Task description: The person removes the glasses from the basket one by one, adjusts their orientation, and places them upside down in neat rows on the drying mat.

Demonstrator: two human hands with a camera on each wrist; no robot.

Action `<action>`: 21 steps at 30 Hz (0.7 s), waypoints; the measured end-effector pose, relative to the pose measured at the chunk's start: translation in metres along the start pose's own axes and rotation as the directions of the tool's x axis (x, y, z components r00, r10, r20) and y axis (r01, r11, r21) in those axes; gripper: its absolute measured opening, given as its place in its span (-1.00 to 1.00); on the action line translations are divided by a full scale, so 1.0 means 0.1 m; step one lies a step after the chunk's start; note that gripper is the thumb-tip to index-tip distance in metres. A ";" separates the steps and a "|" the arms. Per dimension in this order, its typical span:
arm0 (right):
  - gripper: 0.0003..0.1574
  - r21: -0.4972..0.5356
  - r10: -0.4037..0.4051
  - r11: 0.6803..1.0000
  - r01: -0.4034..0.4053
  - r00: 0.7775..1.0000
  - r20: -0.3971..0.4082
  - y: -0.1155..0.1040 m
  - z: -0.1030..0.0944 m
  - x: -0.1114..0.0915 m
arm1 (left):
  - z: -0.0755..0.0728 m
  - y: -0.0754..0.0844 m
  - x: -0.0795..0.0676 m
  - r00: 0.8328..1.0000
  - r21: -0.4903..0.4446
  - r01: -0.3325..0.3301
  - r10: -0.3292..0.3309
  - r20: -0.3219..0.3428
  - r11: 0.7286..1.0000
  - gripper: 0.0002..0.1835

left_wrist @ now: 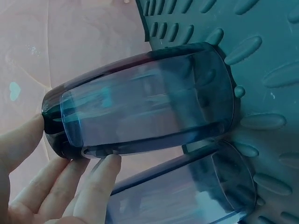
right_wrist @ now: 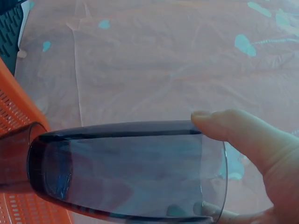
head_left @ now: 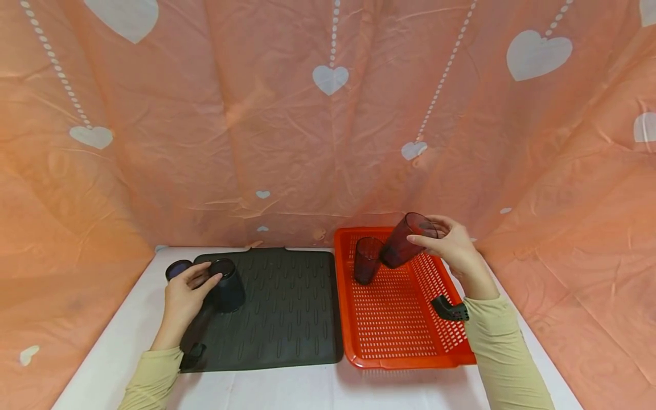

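Observation:
My left hand [head_left: 183, 297] pinches the thick base of a dark tinted drinking glass [head_left: 229, 291], which is upside down with its rim on the black ridged mat [head_left: 292, 319]. Beside it on the mat's left part is a second upturned glass [head_left: 177, 267], partly behind the hand; in the left wrist view this second glass [left_wrist: 177, 189] lies below the held one [left_wrist: 140, 102]. Over the red basket, my right hand [head_left: 458, 250] grips a tinted glass [head_left: 405, 242] near its rim, thumb on one side. That glass is tilted, base down-left, overlapping another glass [head_left: 365, 267] inside the basket.
The red perforated basket [head_left: 344, 319] stands right against the mat's right edge, on a white tabletop [head_left: 287, 390]. An orange curtain with white hearts [head_left: 287, 142] hangs behind and along both sides.

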State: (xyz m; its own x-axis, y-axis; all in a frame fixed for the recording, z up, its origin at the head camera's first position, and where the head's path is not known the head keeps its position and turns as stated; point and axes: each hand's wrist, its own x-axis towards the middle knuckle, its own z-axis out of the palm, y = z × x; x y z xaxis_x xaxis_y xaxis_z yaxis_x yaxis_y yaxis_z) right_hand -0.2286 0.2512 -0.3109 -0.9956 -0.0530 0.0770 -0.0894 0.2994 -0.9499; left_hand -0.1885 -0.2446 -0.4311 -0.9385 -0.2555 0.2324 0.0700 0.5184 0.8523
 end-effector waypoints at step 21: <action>-0.13 0.307 0.013 0.952 -0.015 1.000 0.009 0.00 0.48 0.06 | 0.02 -0.03 0.00 0.995 0.053 -0.074 0.077 -0.060 0.996 -0.50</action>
State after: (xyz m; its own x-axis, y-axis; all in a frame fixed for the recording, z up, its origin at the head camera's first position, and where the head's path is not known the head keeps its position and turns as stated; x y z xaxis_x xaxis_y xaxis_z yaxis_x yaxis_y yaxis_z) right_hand -0.2336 0.2054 -0.3249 -0.9964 -0.0573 0.0619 -0.0616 -0.0068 -0.9981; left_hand -0.1892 -0.2446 -0.4349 -0.9081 -0.2633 0.3255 0.1212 0.5786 0.8065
